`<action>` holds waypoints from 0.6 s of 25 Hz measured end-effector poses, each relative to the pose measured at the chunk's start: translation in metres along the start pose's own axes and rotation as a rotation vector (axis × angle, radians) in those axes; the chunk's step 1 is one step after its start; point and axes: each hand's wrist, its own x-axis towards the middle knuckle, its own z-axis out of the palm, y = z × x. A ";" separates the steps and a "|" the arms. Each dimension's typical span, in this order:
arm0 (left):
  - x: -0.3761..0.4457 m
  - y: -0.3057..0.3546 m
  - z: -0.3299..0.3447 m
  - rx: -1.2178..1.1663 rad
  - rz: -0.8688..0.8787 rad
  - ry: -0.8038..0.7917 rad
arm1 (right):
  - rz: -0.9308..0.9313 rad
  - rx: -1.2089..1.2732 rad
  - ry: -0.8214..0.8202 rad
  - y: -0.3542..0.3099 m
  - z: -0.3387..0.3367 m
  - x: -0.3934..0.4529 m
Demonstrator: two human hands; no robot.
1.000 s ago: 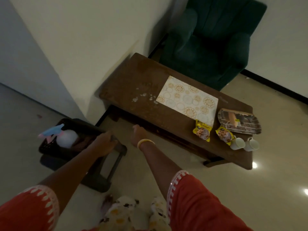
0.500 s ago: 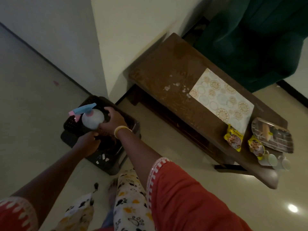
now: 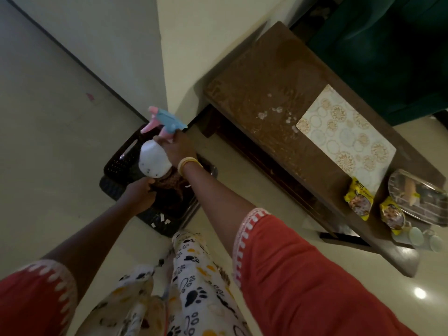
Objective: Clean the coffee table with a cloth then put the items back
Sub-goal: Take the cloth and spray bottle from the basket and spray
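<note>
Open floor (image 3: pixel 60 154) runs wide on the near-left, pale and glossy, with a dark skirting line along the wall; the black basket (image 3: pixel 116 163) sits on that floor right at the wall corner, just off the left end of the coffee table; the tabletop (image 3: pixel 261 76) is brown and worn, its near edge running diagonally down to the right, a green armchair (image 3: pixel 388 44) close behind its far side; the left half of the tabletop is bare but for a scatter of white flecks (image 3: pixel 271 112), then comes a patterned placemat (image 3: pixel 346 139), then two yellow snack packets (image 3: pixel 358 202) at the near edge, a metal tray (image 3: pixel 421 202) beside them, and two white cups (image 3: pixel 424 238) at the right end; over the basket, the right hand (image 3: pixel 179 149), gold bangle at the wrist, is closed around the neck of the spray bottle (image 3: pixel 155 161), which is tilted with its blue-and-pink trigger head toward the wall; the left hand (image 3: pixel 140 195) is down in the basket just below the bottle's base, fingers curled on a dark brown cloth (image 3: pixel 174 185) bunched there, well apart from the tabletop it is meant for.
</note>
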 end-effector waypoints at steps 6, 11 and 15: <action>0.032 0.017 0.015 -0.013 -0.015 -0.026 | 0.017 0.196 0.078 0.031 -0.091 0.011; 0.054 0.029 0.048 -0.173 -0.067 0.225 | 0.253 0.362 -0.182 0.081 -0.116 0.013; 0.052 0.031 0.047 -0.143 -0.146 0.311 | 0.306 0.603 -0.334 0.106 -0.121 0.007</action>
